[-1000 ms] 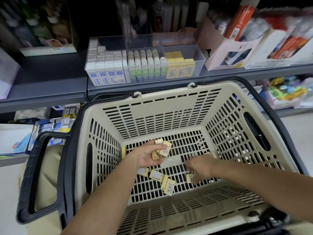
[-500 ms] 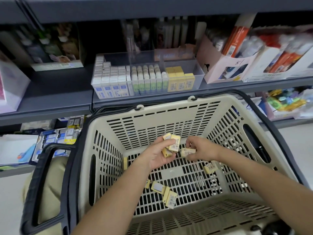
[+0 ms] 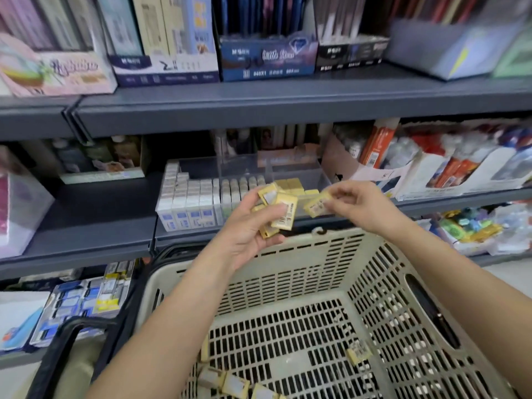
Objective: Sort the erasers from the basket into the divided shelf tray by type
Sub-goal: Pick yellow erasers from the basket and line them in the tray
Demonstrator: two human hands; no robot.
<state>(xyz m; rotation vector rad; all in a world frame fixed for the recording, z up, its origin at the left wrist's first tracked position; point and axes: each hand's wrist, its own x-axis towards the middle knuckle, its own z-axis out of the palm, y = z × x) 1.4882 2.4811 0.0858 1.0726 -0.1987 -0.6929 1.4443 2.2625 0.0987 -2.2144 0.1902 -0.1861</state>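
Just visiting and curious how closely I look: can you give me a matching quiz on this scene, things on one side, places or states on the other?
1 left hand
2 right hand
3 white erasers
4 basket

A pinches single yellow eraser
B lined up in divided tray
C holds yellow eraser stack
D loose erasers on its floor

Pairs: 1-C, 2-A, 3-B, 4-D

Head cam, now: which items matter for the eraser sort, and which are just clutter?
Job: left hand, holding a handful of yellow erasers; right hand, pinching one yellow eraser; basket with loose erasers; divided tray.
Clutter: blue box on upper shelf; orange packs right of tray; pink box.
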